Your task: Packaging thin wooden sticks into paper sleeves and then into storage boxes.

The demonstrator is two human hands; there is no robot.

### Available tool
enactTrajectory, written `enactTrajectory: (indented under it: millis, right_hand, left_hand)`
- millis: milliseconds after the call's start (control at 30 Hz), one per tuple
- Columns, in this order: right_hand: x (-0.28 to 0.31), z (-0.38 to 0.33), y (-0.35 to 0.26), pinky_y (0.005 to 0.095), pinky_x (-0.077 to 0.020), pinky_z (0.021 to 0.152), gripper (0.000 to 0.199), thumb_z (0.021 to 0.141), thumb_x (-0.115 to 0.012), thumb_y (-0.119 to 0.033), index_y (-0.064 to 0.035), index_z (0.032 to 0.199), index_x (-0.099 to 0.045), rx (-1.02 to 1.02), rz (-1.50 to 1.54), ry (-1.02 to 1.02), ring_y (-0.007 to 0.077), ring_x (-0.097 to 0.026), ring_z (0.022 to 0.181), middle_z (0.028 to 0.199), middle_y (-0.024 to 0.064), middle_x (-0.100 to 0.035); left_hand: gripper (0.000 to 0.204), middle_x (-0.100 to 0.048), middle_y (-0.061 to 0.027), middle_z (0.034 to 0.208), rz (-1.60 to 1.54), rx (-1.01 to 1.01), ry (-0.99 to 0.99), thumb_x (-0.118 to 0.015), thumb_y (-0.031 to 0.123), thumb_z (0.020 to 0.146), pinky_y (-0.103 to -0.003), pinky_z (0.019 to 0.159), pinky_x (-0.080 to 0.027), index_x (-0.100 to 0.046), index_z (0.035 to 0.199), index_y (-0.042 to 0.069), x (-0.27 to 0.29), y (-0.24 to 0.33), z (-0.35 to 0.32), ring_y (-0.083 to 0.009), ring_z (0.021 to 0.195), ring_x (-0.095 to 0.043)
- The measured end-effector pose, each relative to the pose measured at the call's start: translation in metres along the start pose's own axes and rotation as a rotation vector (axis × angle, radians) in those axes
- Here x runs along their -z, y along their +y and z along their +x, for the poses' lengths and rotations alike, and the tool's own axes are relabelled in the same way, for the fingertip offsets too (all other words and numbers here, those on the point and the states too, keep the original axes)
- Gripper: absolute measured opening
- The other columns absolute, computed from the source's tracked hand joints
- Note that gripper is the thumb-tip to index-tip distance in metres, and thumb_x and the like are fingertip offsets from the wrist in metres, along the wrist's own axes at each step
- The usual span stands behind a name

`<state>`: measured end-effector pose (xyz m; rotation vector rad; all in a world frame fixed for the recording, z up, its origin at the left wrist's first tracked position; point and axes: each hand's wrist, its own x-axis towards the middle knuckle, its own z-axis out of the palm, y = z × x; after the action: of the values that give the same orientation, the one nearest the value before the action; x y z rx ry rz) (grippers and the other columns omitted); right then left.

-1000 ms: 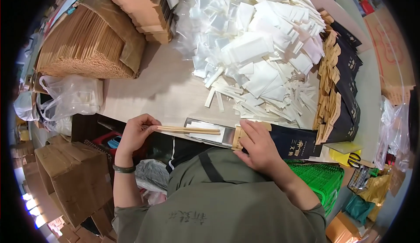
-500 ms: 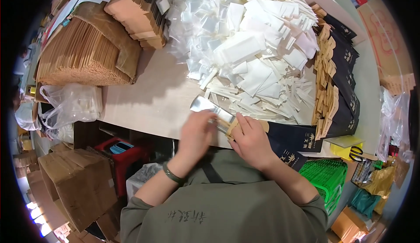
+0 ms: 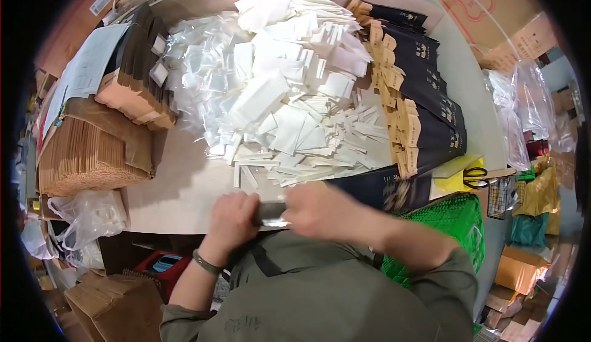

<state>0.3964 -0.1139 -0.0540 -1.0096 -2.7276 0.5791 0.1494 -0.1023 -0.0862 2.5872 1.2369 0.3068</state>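
Observation:
Between my two hands, at the table's front edge, a flat shiny silvery packet (image 3: 271, 214) is stretched sideways. My left hand (image 3: 231, 220) has its fingers curled round the packet's left end. The other end sits in my right hand (image 3: 317, 211), closed and somewhat blurred by motion. What the packet holds is hidden. Dark paper sleeves (image 3: 363, 179) lie just beyond my right forearm. Ahead of my hands is a heap of white paper packets (image 3: 265, 96) and thin white strips, with clear plastic packets (image 3: 200, 74) along its left side.
Overlapping black sleeves with tan ends (image 3: 425, 89) line the table's right side. At left stand bundled brown cardboard pieces (image 3: 92, 151) and a dark stack (image 3: 138, 77). Black-handled scissors (image 3: 474, 177) rest by a yellow container (image 3: 452, 182), above a green basket (image 3: 458, 219).
My hands have drawn apart along the packet and shifted left. The dark sleeve with a tan end is no longer seen in my right hand. The whole view has turned and shifted.

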Motion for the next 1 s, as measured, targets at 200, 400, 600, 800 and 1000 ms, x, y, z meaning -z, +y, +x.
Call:
enactTrajectory:
  millis: [200,400,600,800,1000]
  right_hand:
    - [0.098,-0.101,0.095,0.0437,-0.0474,0.08,0.035,0.068,-0.086,-0.031,-0.0051,0.073,-0.063,-0.357,-0.29,0.293,0.0347,-0.059,0.094,0.101,0.0177,-0.062]
    - [-0.004,-0.044,0.04,0.047,-0.0441,0.098,0.06,0.07,-0.079,-0.026,-0.0004,0.12,-0.058,-0.061,0.058,0.053,0.0387,-0.053,0.116,0.127,0.0201,-0.053]
    - [-0.004,-0.031,0.008,0.0447,-0.0513,0.079,0.04,0.086,-0.068,-0.038,-0.0007,0.098,-0.063,-0.318,-0.06,0.162,0.0366,-0.064,0.094,0.098,0.0199,-0.066]
    - [-0.026,-0.016,0.002,0.0487,-0.0496,0.057,0.028,0.088,-0.062,-0.031,-0.004,0.079,-0.061,-0.695,0.098,0.108,0.0378,-0.065,0.064,0.064,0.0169,-0.063]
    - [-0.05,0.024,-0.018,0.0483,-0.0528,0.066,0.021,0.08,-0.063,-0.027,-0.0065,0.079,-0.065,-0.622,0.27,0.142,0.0367,-0.067,0.073,0.072,0.0171,-0.066]
  left_hand:
    - [0.032,-0.062,-0.0073,0.079,-0.603,0.549,-0.206,-0.075,0.015,0.076,-0.032,0.065,-0.049,-0.057,0.098,0.002,0.017,-0.013,-0.007,-0.0135,0.073,-0.06]
    - [0.045,-0.043,-0.023,0.137,-0.91,-0.125,-0.48,-0.075,0.009,0.07,-0.042,0.099,-0.043,-0.053,0.108,-0.003,-0.005,0.07,0.021,-0.0376,0.119,-0.05]
    - [0.04,-0.064,-0.0153,0.088,-0.541,0.601,-0.186,-0.077,0.018,0.072,-0.038,0.074,-0.051,-0.06,0.105,0.004,-0.003,0.029,-0.013,-0.0323,0.082,-0.064]
    - [0.058,-0.063,-0.0133,0.094,-0.33,0.332,0.081,-0.082,0.014,0.067,-0.04,0.074,-0.052,-0.057,0.119,0.008,-0.017,0.009,-0.035,-0.035,0.086,-0.064]
    - [0.067,-0.064,-0.0137,0.095,-0.14,0.137,-0.16,-0.083,0.014,0.065,-0.042,0.075,-0.053,-0.056,0.126,0.007,0.009,-0.019,-0.038,-0.0352,0.087,-0.064]
